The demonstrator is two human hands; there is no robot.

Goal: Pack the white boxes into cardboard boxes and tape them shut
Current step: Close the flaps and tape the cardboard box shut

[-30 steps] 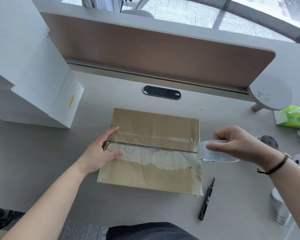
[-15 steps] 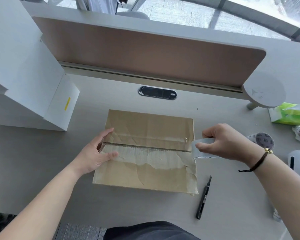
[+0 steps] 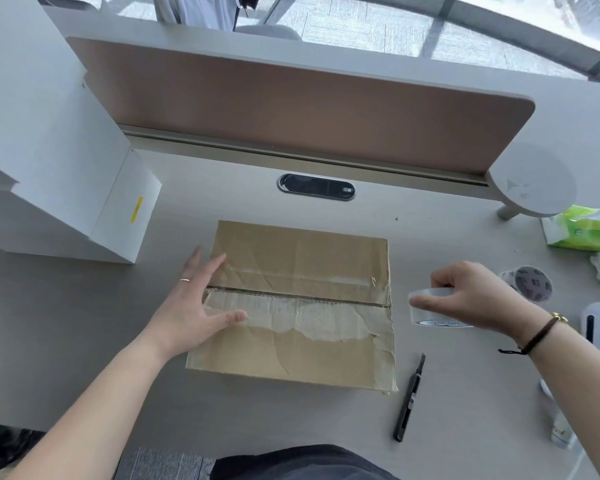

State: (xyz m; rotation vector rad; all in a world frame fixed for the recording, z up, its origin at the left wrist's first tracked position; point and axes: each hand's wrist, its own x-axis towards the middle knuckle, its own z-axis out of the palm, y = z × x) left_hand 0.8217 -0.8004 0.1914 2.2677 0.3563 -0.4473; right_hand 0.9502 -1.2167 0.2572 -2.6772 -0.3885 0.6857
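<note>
**Op:** Both hands first. My left hand (image 3: 196,306) lies flat with fingers spread on the left end of the cardboard box (image 3: 298,306), thumb just below the seam (image 3: 298,296). My right hand (image 3: 471,299) is curled round the tape roll (image 3: 433,308), held just off the box's right edge, not touching the cardboard.

**Spotter:** And the flaps?

**Op:** Closed, meeting along that seam, which runs left to right across the top. No fresh tape on it that I can see. The near flap is torn pale just below the seam, a rough patch.

**Spotter:** What else is around the box?

**Op:** Going outward from it: a black utility knife (image 3: 409,400) on the desk (image 3: 84,323) off its near right corner. Further right, beyond the roll, a second tape roll (image 3: 530,284) and a green packet (image 3: 582,230). Off its far left corner, the stacked white boxes (image 3: 59,188). Behind it, the black cable port (image 3: 316,187), then the brown divider panel (image 3: 291,102).

**Spotter:** How would you lay the strip?

**Op:** I judge the free end should start on the right side wall, below the edge, so it anchors on sound cardboard. Then draw the roll leftward, centred on the seam, keeping tension. The left hand should press both flaps level and move aside as the roll arrives. That torn patch may hold tape poorly, so I'd rub down firmly there.
</note>
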